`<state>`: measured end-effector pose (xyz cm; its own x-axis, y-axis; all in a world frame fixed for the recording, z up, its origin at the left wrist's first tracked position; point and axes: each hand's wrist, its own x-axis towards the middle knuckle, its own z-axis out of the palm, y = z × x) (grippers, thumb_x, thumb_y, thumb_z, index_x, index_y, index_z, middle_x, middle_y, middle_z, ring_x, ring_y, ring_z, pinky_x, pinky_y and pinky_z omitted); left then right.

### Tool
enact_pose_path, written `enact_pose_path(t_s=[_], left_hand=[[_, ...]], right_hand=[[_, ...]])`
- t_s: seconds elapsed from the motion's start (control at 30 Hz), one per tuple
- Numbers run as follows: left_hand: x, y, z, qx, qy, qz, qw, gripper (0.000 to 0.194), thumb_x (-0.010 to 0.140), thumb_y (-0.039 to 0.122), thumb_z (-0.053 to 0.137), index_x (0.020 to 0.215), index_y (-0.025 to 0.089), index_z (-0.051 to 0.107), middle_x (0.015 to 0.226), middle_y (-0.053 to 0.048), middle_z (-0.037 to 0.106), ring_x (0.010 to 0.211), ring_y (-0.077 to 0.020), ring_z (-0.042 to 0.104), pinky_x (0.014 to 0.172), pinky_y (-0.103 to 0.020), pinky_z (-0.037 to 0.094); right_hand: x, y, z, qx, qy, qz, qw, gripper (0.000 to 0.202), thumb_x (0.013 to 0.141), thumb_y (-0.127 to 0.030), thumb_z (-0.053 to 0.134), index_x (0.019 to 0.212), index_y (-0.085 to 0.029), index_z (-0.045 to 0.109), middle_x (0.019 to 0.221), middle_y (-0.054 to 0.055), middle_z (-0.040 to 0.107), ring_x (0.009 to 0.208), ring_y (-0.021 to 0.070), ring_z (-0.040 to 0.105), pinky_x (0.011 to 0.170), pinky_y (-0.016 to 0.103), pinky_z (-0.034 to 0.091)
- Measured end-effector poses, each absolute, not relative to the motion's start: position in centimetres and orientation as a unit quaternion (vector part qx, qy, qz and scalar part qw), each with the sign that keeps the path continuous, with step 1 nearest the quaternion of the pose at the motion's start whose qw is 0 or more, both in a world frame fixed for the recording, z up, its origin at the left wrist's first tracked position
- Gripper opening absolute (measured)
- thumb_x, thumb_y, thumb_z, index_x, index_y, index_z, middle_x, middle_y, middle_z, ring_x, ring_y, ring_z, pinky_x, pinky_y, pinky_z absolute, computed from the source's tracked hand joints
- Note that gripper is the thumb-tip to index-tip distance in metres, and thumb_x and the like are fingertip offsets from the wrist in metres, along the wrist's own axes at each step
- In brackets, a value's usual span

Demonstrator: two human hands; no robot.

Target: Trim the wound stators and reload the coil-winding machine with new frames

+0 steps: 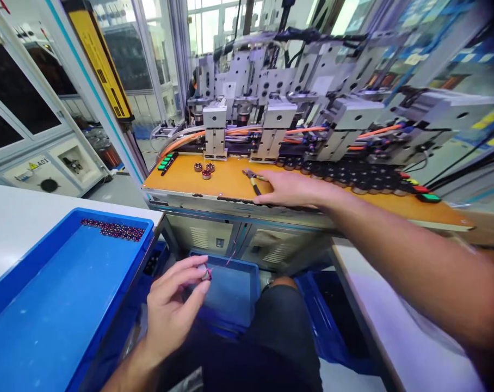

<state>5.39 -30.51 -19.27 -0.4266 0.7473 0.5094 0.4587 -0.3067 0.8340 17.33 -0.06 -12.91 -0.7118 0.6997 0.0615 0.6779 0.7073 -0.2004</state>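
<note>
In front of my body, my left hand [176, 302] pinches a small wound motor stator [206, 271] between thumb and fingertips. A thin reddish wire [232, 254] trails up from it to the right. My right hand [290, 188] reaches far forward over the orange worktop [230, 185]. Its thumb and fingers close around the handles of small cutting pliers [254, 183], whose jaws point left; the fingertips are partly hidden. Three similar stators [207, 174] sit on the worktop left of the pliers.
Behind the worktop stands a machine [279, 117] with several grey blocks and orange hoses. Many dark round parts [365, 177] line its right side. At left, a blue tray [67, 272] holds rows of stators [120, 231]. A blue bin [234, 288] lies below my hands.
</note>
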Motion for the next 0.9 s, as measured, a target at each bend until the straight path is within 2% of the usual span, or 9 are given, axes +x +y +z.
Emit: enact_pose_path(t_s=[0.07,0.17,0.27,0.33,0.47,0.57,0.67,0.8,0.9], left_hand=[[5.4,-30.4,-19.3,0.516,0.575,0.623,0.123,0.030,0.079,0.004,0.069,0.101,0.024,0.074,0.114,-0.009,0.074,0.094,-0.0188,0.072,0.069,-0.025,0.059],[5.7,-30.1,-19.3,0.516,0.571,0.624,0.138,0.030,0.080,0.005,0.069,0.101,0.025,0.074,0.114,-0.007,0.074,0.096,-0.0187,0.071,0.070,-0.024,0.059],[6.1,-29.6,-19.3,0.520,0.571,0.618,0.151,0.029,0.081,0.005,0.068,0.102,0.025,0.073,0.115,-0.007,0.074,0.100,-0.0196,0.071,0.071,-0.024,0.058],[6.3,-29.5,-19.3,0.525,0.573,0.612,0.148,0.030,0.081,0.005,0.068,0.102,0.025,0.073,0.115,-0.007,0.073,0.100,-0.0197,0.071,0.070,-0.024,0.058],[6.3,-29.4,-19.3,0.536,0.578,0.599,0.138,0.032,0.081,0.003,0.068,0.103,0.025,0.073,0.115,-0.006,0.073,0.101,-0.0197,0.070,0.078,-0.028,0.059],[6.3,-29.2,-19.3,0.544,0.579,0.592,0.134,0.033,0.080,0.002,0.068,0.103,0.025,0.073,0.115,-0.007,0.073,0.102,-0.0210,0.070,0.084,-0.032,0.059],[6.5,-28.8,-19.4,0.549,0.583,0.584,0.133,0.032,0.079,0.003,0.069,0.103,0.024,0.074,0.115,-0.007,0.074,0.103,-0.0220,0.070,0.084,-0.033,0.059],[7.1,-28.4,-19.5,0.557,0.580,0.577,0.143,0.035,0.079,0.001,0.069,0.104,0.025,0.073,0.116,-0.005,0.073,0.103,-0.0194,0.070,0.085,-0.029,0.059],[7.3,-28.2,-19.4,0.565,0.574,0.573,0.151,0.037,0.079,-0.001,0.068,0.105,0.025,0.072,0.117,-0.004,0.073,0.102,-0.0182,0.070,0.085,-0.029,0.059]], right_hand=[[19.6,-0.2,-13.1,-0.341,-0.936,0.069,0.057,0.064,0.071,-0.035,0.073,0.129,-0.015,0.057,0.119,0.013,0.066,0.104,0.0300,0.063,0.089,0.038,0.050],[21.8,-1.0,-13.9,-0.318,-0.944,0.041,0.078,0.062,0.071,-0.022,0.066,0.131,-0.012,0.054,0.122,0.016,0.061,0.111,0.0331,0.057,0.097,0.043,0.046],[23.4,-2.6,-15.0,-0.301,-0.946,0.025,0.114,0.065,0.072,-0.016,0.060,0.135,-0.008,0.047,0.123,0.019,0.056,0.116,0.0346,0.052,0.102,0.048,0.043],[24.6,-4.5,-15.9,-0.286,-0.945,0.046,0.151,0.070,0.072,-0.014,0.057,0.140,-0.007,0.041,0.123,0.019,0.055,0.115,0.0325,0.053,0.101,0.046,0.046],[27.6,-11.4,-18.3,-0.223,-0.891,0.282,0.278,0.063,0.077,-0.012,0.056,0.138,-0.019,0.041,0.115,0.012,0.060,0.102,0.0248,0.063,0.090,0.036,0.055],[29.9,-16.8,-19.8,-0.184,-0.835,0.459,0.241,0.058,0.085,-0.012,0.056,0.139,-0.027,0.039,0.106,0.008,0.064,0.096,0.0193,0.067,0.087,0.031,0.057],[30.9,-19.6,-20.6,-0.131,-0.768,0.594,0.201,0.070,0.087,-0.005,0.051,0.148,-0.033,0.027,0.110,0.008,0.063,0.095,0.0158,0.067,0.087,0.031,0.057],[30.5,-20.1,-21.5,-0.085,-0.691,0.695,0.177,0.073,0.086,-0.004,0.051,0.150,-0.029,0.028,0.126,0.013,0.058,0.118,0.0195,0.060,0.104,0.042,0.047],[30.0,-19.9,-22.0,-0.087,-0.660,0.727,0.169,0.069,0.085,-0.008,0.054,0.149,-0.023,0.032,0.124,0.014,0.059,0.120,0.0199,0.059,0.106,0.043,0.043]])
